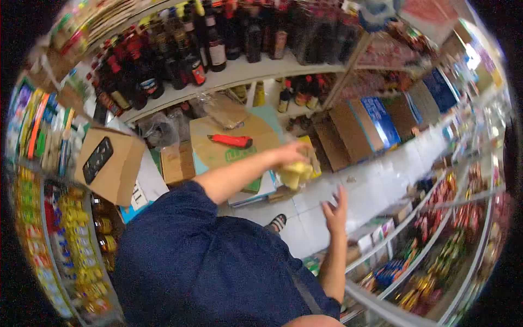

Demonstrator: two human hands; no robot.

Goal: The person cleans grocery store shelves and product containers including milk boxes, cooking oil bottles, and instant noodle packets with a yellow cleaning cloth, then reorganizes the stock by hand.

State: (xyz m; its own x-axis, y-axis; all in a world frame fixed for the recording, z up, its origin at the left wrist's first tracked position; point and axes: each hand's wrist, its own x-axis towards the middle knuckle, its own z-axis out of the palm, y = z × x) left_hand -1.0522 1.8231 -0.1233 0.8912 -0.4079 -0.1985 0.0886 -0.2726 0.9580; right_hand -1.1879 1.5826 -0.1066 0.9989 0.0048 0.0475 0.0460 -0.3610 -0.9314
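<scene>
My left hand (291, 154) is closed on a crumpled yellow cloth (296, 174), held over the aisle just right of the stacked boxes. Stretched out above the tiled floor, my right hand (334, 211) has its fingers apart and holds nothing. A red box cutter (231, 141) lies on top of a cardboard box (204, 144) with green print, left of my left hand. Clear plastic wrapping (220, 109) rests at the back of that box.
Dark bottles (216, 49) line the shelf ahead. Open cardboard boxes (357, 133) stand along the aisle floor (316, 218). At left, a black phone-like object (98, 159) lies on a carton (121, 174). Shelves of packets (430, 261) border the right side.
</scene>
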